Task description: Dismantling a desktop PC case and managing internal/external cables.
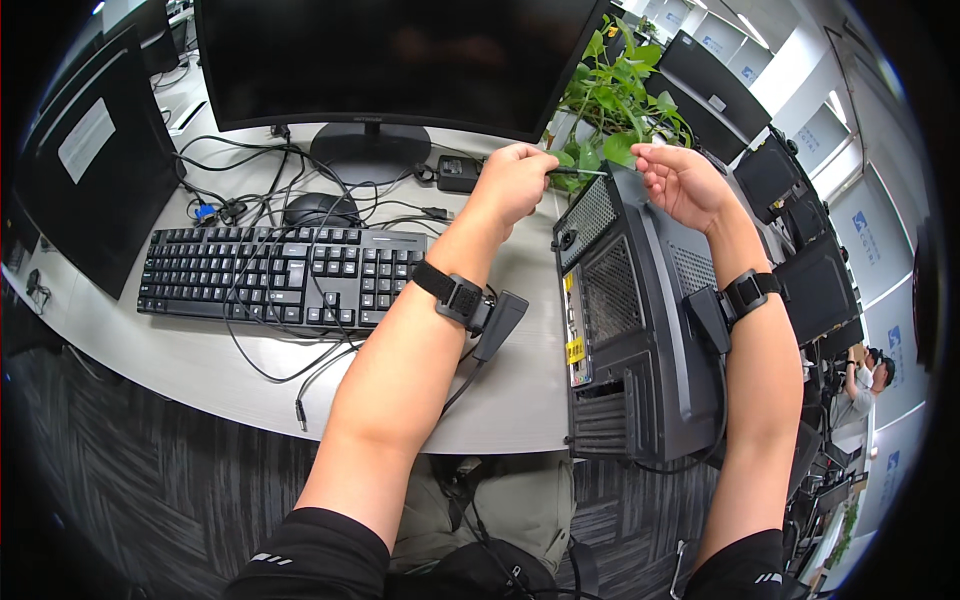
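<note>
At the computer case's (645, 345) far end, the left hand (513, 187) is gripping a slim screwdriver-like tool (583, 172) in closed fingers; the right hand (688, 187) is hanging half-curled there, any hold impossible to tell. Seemingly, the tool is being lined up, the next move calling for a steady tip.

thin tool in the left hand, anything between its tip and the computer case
Nothing visible. The thin tool ends right by the far corner of the computer case; whether they touch is unclear. Plant leaves show just beyond.
</note>
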The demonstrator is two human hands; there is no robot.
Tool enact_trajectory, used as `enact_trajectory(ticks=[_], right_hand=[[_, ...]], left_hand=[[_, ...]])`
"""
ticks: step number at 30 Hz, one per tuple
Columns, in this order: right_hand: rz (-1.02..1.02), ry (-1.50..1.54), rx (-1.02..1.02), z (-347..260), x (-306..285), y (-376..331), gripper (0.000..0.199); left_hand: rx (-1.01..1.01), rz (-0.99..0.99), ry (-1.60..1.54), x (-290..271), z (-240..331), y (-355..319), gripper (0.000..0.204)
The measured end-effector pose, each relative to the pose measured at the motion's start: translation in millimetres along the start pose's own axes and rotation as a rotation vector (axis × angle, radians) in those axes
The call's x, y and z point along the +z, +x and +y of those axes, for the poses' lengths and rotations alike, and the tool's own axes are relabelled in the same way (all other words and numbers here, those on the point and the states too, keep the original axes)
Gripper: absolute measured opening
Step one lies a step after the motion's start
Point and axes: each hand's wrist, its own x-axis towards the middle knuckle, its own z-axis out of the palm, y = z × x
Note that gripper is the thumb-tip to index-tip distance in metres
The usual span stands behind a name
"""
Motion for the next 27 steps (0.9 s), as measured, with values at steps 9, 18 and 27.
enact_trajectory(ticks=[9, 18, 27], right_hand=[[0.071, 0.008, 0.033, 9, -1, -4, 0.019], [0.039, -0.066, -0.007, 15, -2, -3, 0.022], [0.125, -0.141, -0.001, 14, 10, -5, 0.021]], left_hand=[[-0.031, -0.041, -0.024, 1, -4, 2, 0.012], [-0.066, -0.071, -0.042, 1, -5, 2, 0.010], [-0.082, -0.121, -0.024, -5, -5, 5, 0.010]])
